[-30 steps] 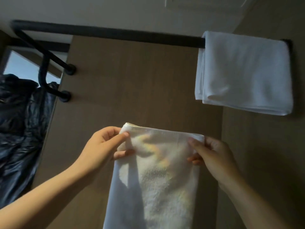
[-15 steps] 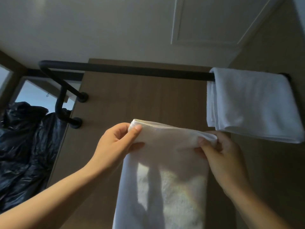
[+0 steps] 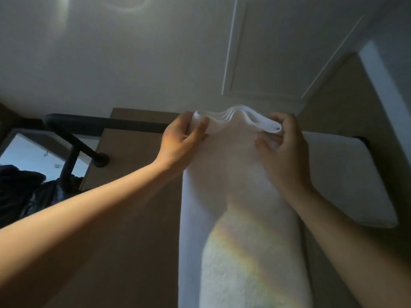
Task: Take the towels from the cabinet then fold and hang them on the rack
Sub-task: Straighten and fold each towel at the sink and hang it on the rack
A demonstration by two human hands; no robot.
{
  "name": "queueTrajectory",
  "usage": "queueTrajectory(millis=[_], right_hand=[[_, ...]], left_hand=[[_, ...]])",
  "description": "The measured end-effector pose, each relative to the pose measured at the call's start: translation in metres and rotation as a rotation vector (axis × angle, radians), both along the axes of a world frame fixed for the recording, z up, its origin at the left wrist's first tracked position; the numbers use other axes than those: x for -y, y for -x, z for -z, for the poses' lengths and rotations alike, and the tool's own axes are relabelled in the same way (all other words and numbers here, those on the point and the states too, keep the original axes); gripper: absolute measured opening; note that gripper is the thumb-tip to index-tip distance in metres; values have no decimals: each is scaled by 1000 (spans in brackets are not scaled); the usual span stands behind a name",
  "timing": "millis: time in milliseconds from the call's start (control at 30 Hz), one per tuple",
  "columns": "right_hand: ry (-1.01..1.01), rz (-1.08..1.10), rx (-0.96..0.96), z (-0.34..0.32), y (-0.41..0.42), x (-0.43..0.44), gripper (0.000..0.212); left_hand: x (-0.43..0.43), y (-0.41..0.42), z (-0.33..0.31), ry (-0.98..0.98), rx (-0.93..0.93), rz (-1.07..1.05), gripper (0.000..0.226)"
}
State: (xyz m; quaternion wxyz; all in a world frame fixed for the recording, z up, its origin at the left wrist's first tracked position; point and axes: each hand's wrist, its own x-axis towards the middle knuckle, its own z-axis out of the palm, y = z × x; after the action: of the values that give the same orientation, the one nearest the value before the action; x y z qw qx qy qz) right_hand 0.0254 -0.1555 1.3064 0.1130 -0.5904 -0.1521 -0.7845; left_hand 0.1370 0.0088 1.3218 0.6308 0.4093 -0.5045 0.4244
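A folded white towel [image 3: 240,214] hangs long from my two raised hands. My left hand [image 3: 181,136] pinches its top left corner, my right hand [image 3: 283,143] pinches the top right corner. The layered top edge bulges up between them, at about the height of the black rack bar [image 3: 106,125], whose middle the towel hides. A second white towel [image 3: 347,181] hangs folded over the bar's right end, partly behind my right arm.
The rack is fixed to a brown wooden panel [image 3: 133,196] by black brackets [image 3: 101,160] at the left. Dark black bags [image 3: 26,194] sit at the lower left below a bright window. A white ceiling and a white door frame are above.
Both hands have lifted the towel from below the bar up to bar height. The view has tilted upward, and the top edge now buckles between my hands.
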Motion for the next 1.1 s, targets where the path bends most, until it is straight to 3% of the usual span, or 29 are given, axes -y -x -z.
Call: queueTrajectory(millis=[133,267,400,533,600,667,700,800,933,1100], right_hand=[[50,101,29,-44,-3,4,44],[18,162,14,-76,-15,10,44],[-53,253,-185,-88,-36,20,52],[-69,395,-263,-93,-46,22,74],[-38,454,-242,-93,-47,23,67],[21,575,-233,-92,-49,26,36],[38,646,-253,-92,-51,27,32],[18,709,-309,-92,-54,24,44],[7,720,-349,-96,-55,20,47],[5,748,-356,-94,-56,22,48]], left_hand=[[5,6,-47,33,12,-48,56],[13,-2,-84,11,9,-120,43],[27,-19,-92,-72,-38,-397,33],[33,-25,-91,-99,-20,-438,43],[32,-28,-89,-116,-4,-470,49],[30,-34,-85,-150,22,-621,38],[29,-36,-82,-175,32,-730,32],[26,-37,-74,-231,74,-928,37],[17,-33,-64,-209,97,-876,30],[16,-29,-17,30,89,-625,34]])
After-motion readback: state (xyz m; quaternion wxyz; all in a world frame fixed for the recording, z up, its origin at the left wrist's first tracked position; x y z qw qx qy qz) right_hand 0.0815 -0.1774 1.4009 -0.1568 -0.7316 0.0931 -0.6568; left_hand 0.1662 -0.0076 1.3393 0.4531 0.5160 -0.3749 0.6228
